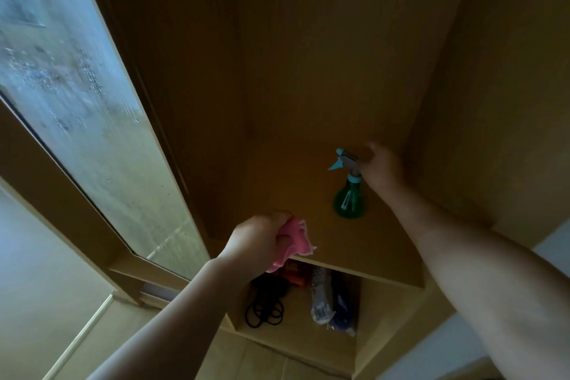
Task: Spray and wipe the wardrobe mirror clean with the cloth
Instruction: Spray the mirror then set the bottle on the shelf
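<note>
The wardrobe mirror [71, 95] fills the open door at the left, its glass covered in droplets and streaks. A green spray bottle [349, 201] with a light blue trigger head stands upright on the wooden shelf [308, 182] inside the wardrobe. My right hand [381, 168] is curled around the back of the bottle's spray head. My left hand [256, 241] grips a crumpled pink cloth [294, 241] above the shelf's front edge.
Below the shelf, a lower compartment [379, 318] holds black coiled cords [265, 311], a patterned bundle [322, 296], something blue and a red item. The wardrobe's wooden walls close in at the back and right. Pale floor shows at the bottom left.
</note>
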Motion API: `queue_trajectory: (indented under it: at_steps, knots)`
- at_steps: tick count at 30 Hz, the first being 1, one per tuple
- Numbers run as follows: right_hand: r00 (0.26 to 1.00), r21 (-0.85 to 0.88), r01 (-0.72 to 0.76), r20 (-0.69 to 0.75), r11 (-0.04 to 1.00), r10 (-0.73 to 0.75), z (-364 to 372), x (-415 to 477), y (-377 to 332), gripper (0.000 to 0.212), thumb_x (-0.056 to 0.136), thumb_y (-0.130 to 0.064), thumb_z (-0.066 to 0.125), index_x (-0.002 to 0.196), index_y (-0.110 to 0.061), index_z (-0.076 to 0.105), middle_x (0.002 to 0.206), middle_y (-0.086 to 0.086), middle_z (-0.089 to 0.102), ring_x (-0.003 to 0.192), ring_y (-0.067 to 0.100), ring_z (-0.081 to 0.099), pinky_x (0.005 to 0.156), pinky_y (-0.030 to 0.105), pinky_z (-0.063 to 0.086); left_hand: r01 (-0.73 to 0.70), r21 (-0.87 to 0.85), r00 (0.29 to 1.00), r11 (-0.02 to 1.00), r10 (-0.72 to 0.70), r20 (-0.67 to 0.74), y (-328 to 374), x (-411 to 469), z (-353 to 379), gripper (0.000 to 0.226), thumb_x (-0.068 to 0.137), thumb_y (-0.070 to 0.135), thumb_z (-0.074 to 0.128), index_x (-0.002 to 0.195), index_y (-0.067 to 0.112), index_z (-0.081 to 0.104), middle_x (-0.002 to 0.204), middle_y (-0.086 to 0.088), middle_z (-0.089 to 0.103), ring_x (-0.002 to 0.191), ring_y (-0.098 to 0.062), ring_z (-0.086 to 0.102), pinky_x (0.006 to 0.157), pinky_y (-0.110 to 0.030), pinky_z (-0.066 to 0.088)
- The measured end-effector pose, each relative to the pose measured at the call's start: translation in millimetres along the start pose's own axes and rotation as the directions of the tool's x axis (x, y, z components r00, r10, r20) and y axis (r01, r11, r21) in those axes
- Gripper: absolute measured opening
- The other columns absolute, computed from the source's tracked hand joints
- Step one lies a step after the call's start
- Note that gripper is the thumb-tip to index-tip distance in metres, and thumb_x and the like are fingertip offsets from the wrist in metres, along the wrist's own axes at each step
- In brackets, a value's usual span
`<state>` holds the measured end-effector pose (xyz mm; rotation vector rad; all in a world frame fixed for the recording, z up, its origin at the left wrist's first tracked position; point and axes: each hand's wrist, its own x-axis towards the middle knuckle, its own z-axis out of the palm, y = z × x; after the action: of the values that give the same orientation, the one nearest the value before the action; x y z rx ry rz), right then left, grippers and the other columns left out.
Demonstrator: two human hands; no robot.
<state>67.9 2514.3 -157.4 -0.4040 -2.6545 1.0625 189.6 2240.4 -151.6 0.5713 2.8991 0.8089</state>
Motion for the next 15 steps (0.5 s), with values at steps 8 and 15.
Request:
queue_trajectory:
  at_steps: [8,15]
  knots:
    - [0.914,0.332,0.385,-0.004,0.861,-0.407,-26,-85,-62,0.032,0.09,-0.017,0.062,0.115,-0.037,0.058,0.111,-0.018,0.06,0.093,-0.005,0.059,0.08,0.019,0.054,-0.04,-0.092,0.996,0.995,0.033,-0.078,20,-11,-23,0.03,0.087,0.018,0.065,0.089,0.047,0.058,0.083,0.015,0.067,0.069,0.007,0.064,0.06,-0.019,0.057]
    - [0.591,0.574,0.351,0.476,0.739,-0.651,-32,-144,-89,0.04,0.086,-0.013,0.06,0.116,-0.04,0.06,0.11,-0.014,0.066,0.107,0.003,0.061,0.088,0.023,0.054,-0.148,-0.061,0.952,0.987,0.126,-0.278,29,-44,-60,0.033,0.084,0.022,0.07,0.116,0.031,0.062,0.101,0.021,0.06,0.09,0.0,0.06,0.074,-0.026,0.057]
